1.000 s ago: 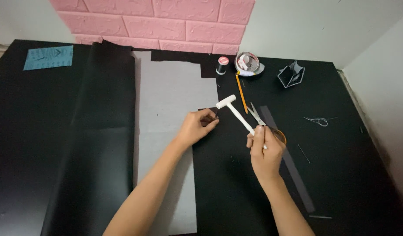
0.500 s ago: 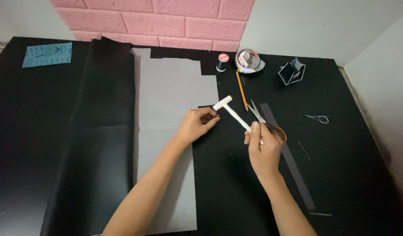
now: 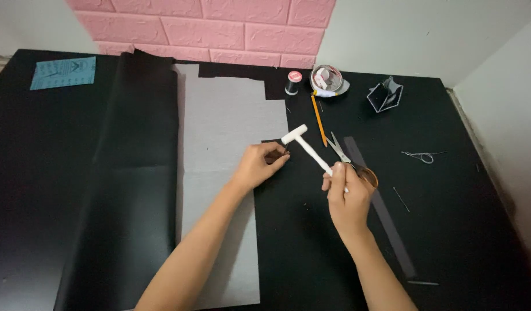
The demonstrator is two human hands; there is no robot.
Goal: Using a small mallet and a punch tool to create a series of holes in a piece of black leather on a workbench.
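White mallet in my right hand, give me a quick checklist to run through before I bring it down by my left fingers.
1. Grip: right hand wraps the handle of the small white mallet: ok.
2. Left hand fingertips lie right beside the mallet head: not ok.
3. What the fingertips pinch on the black sheet: cannot tell.
4. Orange-handled scissors lie close behind the right hand: not ok.
5. Yellow pencil lies apart from the head: ok.
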